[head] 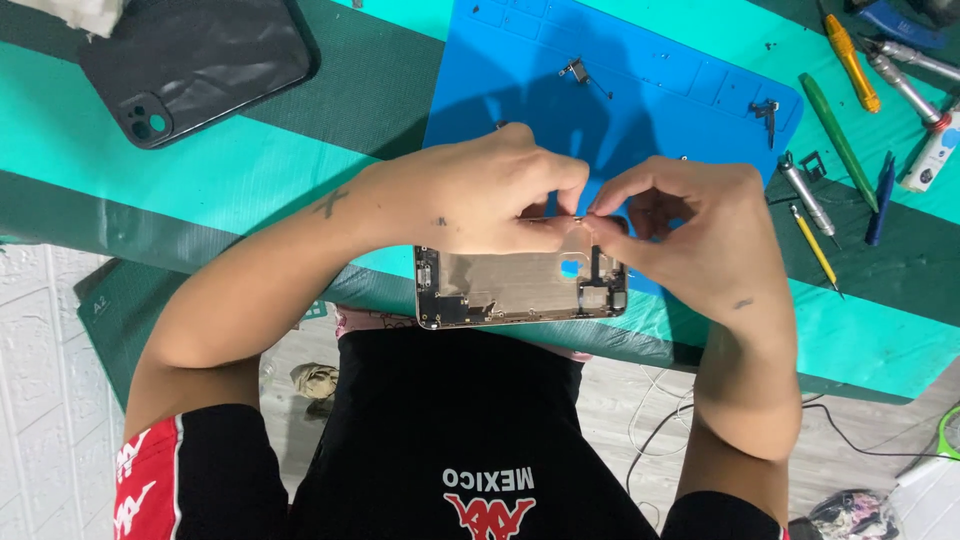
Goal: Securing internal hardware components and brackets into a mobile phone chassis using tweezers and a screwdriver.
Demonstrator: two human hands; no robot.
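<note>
Phone housing [520, 285], stripped, metal inner plate exposed, sits at the near table edge, half over the blue work mat [520, 70]. We have our left hand [480, 195] and right hand [690, 235] meeting over its top rim, thumb and forefinger tips of each pressed together, pinching some small part at that edge; too small to identify. We judge the frame light, stiff, slick on its polished sides; the ribbon cable [596, 268] near the right end looks fragile. Best held by the long edges, clear of the cable. Black back cover [200, 60] lies well apart, upper left; screwdrivers [850, 50] to the right
</note>
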